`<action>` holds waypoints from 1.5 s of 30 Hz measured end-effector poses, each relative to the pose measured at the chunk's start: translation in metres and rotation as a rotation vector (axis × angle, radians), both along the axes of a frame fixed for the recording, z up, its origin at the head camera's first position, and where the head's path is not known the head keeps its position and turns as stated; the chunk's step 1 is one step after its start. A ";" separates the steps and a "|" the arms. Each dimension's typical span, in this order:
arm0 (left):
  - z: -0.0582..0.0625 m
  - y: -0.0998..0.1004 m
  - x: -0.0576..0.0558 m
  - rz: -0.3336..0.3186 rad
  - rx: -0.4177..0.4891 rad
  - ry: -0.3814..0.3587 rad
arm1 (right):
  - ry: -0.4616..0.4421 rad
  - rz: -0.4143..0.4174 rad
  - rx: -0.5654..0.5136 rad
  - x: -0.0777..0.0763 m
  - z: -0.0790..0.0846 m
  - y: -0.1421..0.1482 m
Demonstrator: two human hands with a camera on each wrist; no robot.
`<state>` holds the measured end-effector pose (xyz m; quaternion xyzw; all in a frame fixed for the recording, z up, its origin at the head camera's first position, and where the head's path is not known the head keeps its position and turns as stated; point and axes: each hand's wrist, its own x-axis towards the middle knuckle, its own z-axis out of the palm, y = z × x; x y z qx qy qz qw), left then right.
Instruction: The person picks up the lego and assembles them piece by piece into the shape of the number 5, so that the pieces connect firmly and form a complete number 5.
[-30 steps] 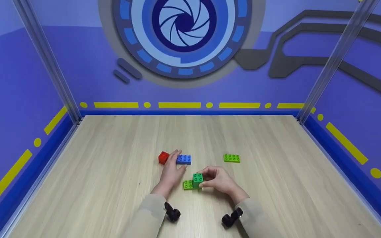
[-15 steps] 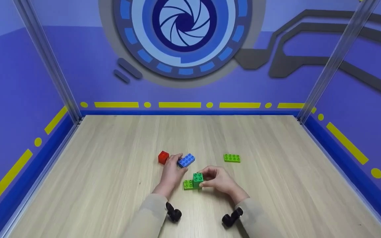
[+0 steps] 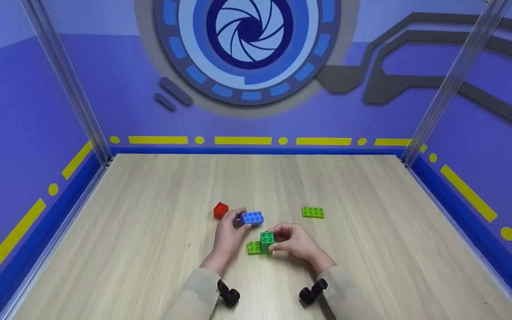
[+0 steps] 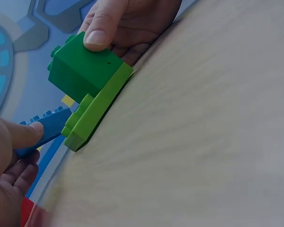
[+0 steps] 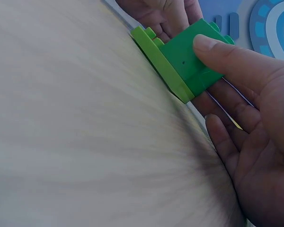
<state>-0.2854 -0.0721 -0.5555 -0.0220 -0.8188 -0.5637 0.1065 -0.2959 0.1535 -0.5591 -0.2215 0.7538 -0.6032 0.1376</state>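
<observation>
Pinch on both sides: green brick [image 3: 266, 241] at right, blue brick [image 3: 252, 218] at left!

Your two sleeves [image 3: 191, 291] come in from the near edge, a black wrist camera [image 3: 313, 292] on each wrist, and your forearms slant in towards each other. Here's your right hand [image 3: 298, 242], palm turned inward, thumb flat on the green brick's near face, fingers behind it: a firm pinch. That brick sits upright on the right end of a lime plate [image 3: 254, 247], which lies on the table [image 3: 371, 186] with four studs showing at its left. Over to your left hand [image 3: 229, 235], reaching a touch farther out! Your thumb and fingers pinch the blue brick by its left end, studs up, just beyond the lime plate and apart from it in the head view. Close beside those left fingers, a red brick [image 3: 221, 210] on the wood. Across to the right, well apart from it, a second plate [image 3: 313, 212], lime too, eight studs up. And behind it all, the blue back wall [image 3: 256, 124] with its round emblem [image 3: 250, 84].
</observation>
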 end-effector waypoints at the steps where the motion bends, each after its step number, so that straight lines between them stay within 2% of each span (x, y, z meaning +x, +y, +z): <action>1: 0.001 0.000 0.002 0.000 0.019 0.000 | -0.001 0.001 0.002 0.000 0.000 0.000; 8: 0.006 -0.005 0.012 0.009 0.118 -0.011 | -0.001 0.005 0.003 0.000 0.000 0.000; 17: 0.004 -0.013 0.018 0.003 0.194 -0.055 | -0.018 0.002 0.006 0.001 0.001 0.000; 19: 0.004 -0.015 0.019 -0.011 0.217 -0.070 | -0.016 0.004 0.006 0.000 0.001 0.001; 28: 0.004 -0.017 0.027 -0.114 0.373 -0.022 | 0.006 0.000 0.005 -0.001 -0.001 0.001; 37: 0.003 -0.017 0.034 -0.194 0.363 -0.048 | -0.005 -0.003 0.006 -0.001 -0.001 0.000; 45: 0.001 -0.017 0.035 -0.274 0.331 -0.032 | 0.003 -0.011 0.026 -0.001 0.001 0.000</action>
